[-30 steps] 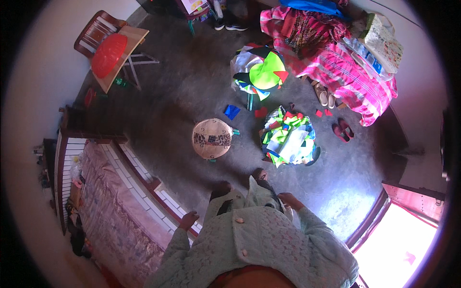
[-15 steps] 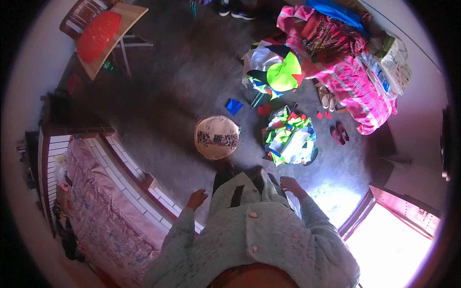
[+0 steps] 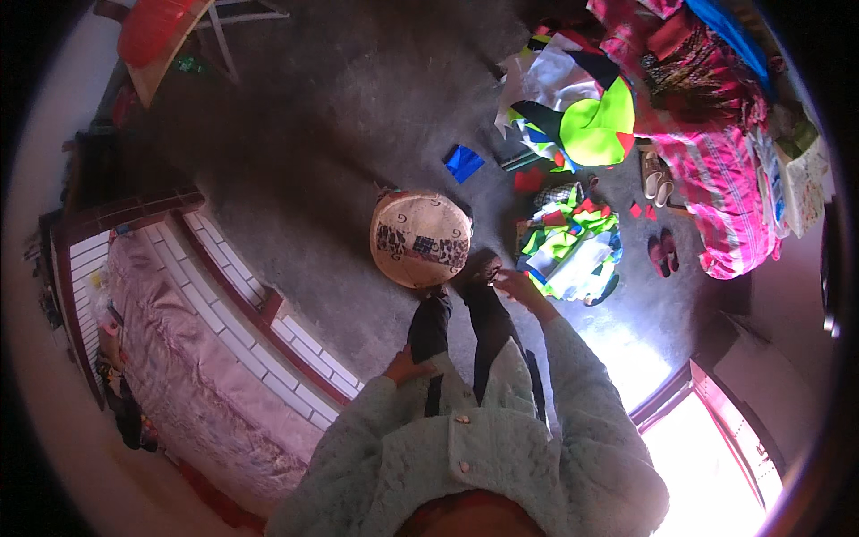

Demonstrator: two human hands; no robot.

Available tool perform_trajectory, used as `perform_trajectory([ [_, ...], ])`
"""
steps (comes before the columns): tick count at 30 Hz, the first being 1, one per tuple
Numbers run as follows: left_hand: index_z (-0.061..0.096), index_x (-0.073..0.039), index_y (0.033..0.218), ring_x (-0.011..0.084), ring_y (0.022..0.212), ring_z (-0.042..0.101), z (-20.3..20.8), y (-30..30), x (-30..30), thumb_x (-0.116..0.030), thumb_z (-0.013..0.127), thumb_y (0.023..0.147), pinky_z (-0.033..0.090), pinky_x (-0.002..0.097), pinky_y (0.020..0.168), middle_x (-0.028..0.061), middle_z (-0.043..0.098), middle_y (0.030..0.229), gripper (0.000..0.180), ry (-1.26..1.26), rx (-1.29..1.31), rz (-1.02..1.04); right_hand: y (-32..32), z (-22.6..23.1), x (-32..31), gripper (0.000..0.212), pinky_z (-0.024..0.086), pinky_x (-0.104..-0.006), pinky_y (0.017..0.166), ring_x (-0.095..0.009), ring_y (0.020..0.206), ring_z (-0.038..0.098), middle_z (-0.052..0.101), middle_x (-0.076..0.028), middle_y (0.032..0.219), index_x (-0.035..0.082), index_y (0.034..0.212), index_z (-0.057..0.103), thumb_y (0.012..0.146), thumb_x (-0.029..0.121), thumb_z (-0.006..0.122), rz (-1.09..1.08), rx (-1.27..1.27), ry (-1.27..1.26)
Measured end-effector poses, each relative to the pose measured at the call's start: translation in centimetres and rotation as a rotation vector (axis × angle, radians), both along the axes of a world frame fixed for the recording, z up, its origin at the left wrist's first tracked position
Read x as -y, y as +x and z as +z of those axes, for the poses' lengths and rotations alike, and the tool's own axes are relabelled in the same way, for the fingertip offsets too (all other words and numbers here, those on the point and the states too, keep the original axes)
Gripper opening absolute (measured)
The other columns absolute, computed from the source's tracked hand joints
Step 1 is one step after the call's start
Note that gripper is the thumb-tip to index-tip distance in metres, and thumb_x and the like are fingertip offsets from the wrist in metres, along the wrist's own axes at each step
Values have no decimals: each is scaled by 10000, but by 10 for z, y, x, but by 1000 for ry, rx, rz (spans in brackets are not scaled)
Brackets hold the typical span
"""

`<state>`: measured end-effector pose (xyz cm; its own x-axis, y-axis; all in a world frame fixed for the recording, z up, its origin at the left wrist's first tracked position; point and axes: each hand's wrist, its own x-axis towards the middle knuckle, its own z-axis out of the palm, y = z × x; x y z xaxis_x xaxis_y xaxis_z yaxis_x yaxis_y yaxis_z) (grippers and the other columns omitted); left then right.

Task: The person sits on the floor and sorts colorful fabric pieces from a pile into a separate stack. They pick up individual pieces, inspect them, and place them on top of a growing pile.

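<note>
Dk grey flr (image 3: 331, 98), glare (image 3: 626, 353) low R

Rnd stool (image 3: 420, 228), patterned top, just past feet (image 3: 481, 268). R hand (image 3: 517, 287) near it & lower bright fabric pile (image 3: 577, 246); L hand (image 3: 404, 366) by L leg (image 3: 431, 324); can't tell either grip. Blue scrap (image 3: 463, 164) on flr; white-tiled ledge (image 3: 228, 259) w/ pinkish cover (image 3: 188, 367) along L; pink plaid cloth (image 3: 711, 179) upper R.
</note>
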<state>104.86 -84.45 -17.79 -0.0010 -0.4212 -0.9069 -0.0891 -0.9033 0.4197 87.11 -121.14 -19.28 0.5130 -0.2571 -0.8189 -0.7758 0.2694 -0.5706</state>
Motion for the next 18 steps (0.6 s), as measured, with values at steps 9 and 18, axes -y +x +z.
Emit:
perform_trajectory([
  [9, -19, 59, 1438, 461, 1262, 405, 1, -38, 33, -514, 882, 482, 401, 504, 1011, 354, 312, 1385, 1433, 385, 165, -78, 84, -153, -10, 731, 492, -340, 829, -226, 952, 619, 633, -148, 1077, -40, 1214, 534, 698, 392, 819, -117, -202, -124],
  [18, -34, 61, 1421, 486, 1219, 439, 1, -34, 40, -599, 890, 393, 434, 513, 968, 368, 295, 1371, 1532, 613, 74, -121, 91, -179, -65, 380, 477, -328, 842, -174, 923, 592, 634, -6, 1029, 71, 1180, 587, 817, 71, 700, -774, 79, 628],
])
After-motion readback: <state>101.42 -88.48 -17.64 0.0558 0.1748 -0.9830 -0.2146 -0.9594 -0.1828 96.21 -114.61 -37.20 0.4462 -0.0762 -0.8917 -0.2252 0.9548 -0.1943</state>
